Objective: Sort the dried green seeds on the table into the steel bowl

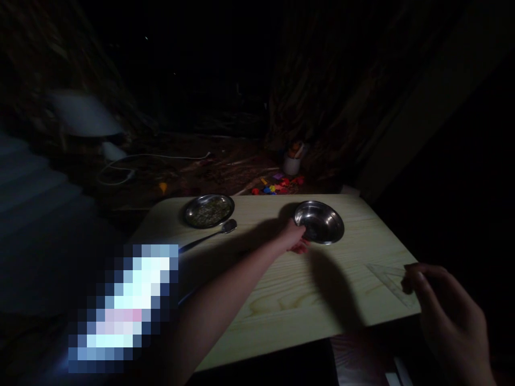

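Observation:
At the far right of the table, my left hand (293, 237) reaches across and grips the near-left rim of a shiny metal bowl (333, 228), thumb at the rim and fingers below it. The bowl stands on the wooden tabletop, tilted or flat I cannot tell. Low at the right, my right hand (454, 319) pinches one corner of a clear triangular set square (389, 285), which extends over the table's right side. On the left, a metal dish (232, 208) holds small greenish, grainy bits. Beside it lies a metal spoon (229, 226).
The pale wooden table (277, 305) has its front edge near me. Behind it are colourful small pieces (284, 185), a white cup (292, 165) with items in it, a yellow piece (162, 187), a white cable (161, 155) and a lamp (86, 115). A bright pixelated patch covers the lower left.

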Motion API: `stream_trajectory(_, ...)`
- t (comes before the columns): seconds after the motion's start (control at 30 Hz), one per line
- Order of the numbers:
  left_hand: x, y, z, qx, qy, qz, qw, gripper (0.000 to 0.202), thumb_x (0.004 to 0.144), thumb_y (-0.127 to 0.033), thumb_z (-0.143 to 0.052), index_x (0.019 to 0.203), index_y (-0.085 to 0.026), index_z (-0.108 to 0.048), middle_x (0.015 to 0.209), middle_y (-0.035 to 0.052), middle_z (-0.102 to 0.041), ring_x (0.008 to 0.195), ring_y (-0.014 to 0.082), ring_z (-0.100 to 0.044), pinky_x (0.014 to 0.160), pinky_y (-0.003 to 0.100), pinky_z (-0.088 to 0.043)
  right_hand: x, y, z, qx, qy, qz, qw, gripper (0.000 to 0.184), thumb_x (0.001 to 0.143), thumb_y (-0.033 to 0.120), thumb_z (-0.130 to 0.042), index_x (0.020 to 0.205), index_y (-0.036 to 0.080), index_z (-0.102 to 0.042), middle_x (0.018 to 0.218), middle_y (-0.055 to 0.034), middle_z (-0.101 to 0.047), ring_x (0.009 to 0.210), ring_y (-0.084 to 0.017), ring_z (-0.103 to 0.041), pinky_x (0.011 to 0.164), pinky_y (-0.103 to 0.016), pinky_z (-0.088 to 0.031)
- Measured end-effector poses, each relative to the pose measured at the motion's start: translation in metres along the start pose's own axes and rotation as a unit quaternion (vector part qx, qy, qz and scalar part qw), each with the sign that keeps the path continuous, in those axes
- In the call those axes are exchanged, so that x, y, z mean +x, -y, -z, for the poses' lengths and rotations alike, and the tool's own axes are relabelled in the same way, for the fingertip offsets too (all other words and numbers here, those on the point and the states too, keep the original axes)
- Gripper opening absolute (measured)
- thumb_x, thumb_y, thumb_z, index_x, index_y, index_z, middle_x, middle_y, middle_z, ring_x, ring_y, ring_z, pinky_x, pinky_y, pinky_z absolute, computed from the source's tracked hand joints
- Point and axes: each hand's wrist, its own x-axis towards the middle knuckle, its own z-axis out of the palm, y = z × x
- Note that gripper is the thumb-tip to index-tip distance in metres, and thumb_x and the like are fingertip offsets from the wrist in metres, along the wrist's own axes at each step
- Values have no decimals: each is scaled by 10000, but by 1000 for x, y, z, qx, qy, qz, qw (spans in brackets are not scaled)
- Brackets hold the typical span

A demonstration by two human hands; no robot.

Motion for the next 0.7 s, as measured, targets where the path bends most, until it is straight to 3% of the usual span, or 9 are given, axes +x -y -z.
stream_trajectory(0.17, -29, -2, 13, -16, -6, -20, 1000, 420, 971, -459, -523, 1234, -133, -546, 827, 29, -663, 555, 91, -596, 507, 223, -517, 0, 8, -1, 32, -22, -11, 999, 272, 888, 521, -637, 930, 254, -663, 828, -30, -627, 755, -220, -605, 658, -336, -479)
stream_trajectory(0.3, -94, 8, 38, -22, -12, -12, 1000, 304, 886, -201, -479, 1186, -157, -509, 601, -21, -617, 426, 121, -593, 395, 200, -463, 1, 18, -2, 56, -40, -25, 997, 274, 874, 508, -675, 971, 252, -678, 830, -37, -658, 733, -223, -623, 661, -354, -480)
stream_trajectory(0.37, -136, 20, 48, -28, -27, -9, 999, 263, 837, -211, -476, 1095, -169, -501, 579, -18, -621, 407, 128, -599, 361, 185, -447, 3, 25, -6, 68, -46, -15, 997, 273, 875, 507, -680, 963, 248, -677, 820, -36, -663, 734, -218, -629, 664, -351, -487)
stream_trajectory(0.47, -198, 58, 56, -41, -28, 4, 999, 473, 786, -389, -556, 1191, -160, -468, 551, -12, -632, 384, 137, -593, 348, 184, -454, 7, 39, -21, 94, -31, 13, 995, 261, 882, 491, -681, 944, 237, -672, 797, -32, -669, 728, -202, -642, 652, -328, -506)
stream_trajectory(0.57, -250, 118, 54, -84, -36, 67, 994, 732, 826, -538, -532, 1437, -203, -307, 596, 12, -689, 406, 155, -616, 359, 203, -476, 9, 53, -48, 128, 17, 56, 990, 250, 885, 460, -685, 937, 216, -674, 776, -34, -679, 706, -190, -655, 634, -315, -528)
stream_trajectory(0.63, -277, 160, 50, -36, -106, 70, 991, 631, 847, -530, -551, 1406, -258, -450, 863, 88, -774, 640, 212, -734, 521, 290, -619, 9, 61, -71, 137, 70, 86, 984, 237, 908, 438, -658, 940, 203, -675, 768, -33, -680, 686, -180, -653, 633, -313, -539)
stream_trajectory(0.7, -298, 194, 45, 33, -194, 42, 979, 469, 852, -487, -584, 1290, -320, -603, 1230, 84, -717, 1027, 251, -730, 850, 362, -651, 8, 67, -96, 143, 132, 126, 973, 225, 937, 410, -615, 958, 193, -671, 802, -42, -688, 693, -174, -656, 640, -308, -541)
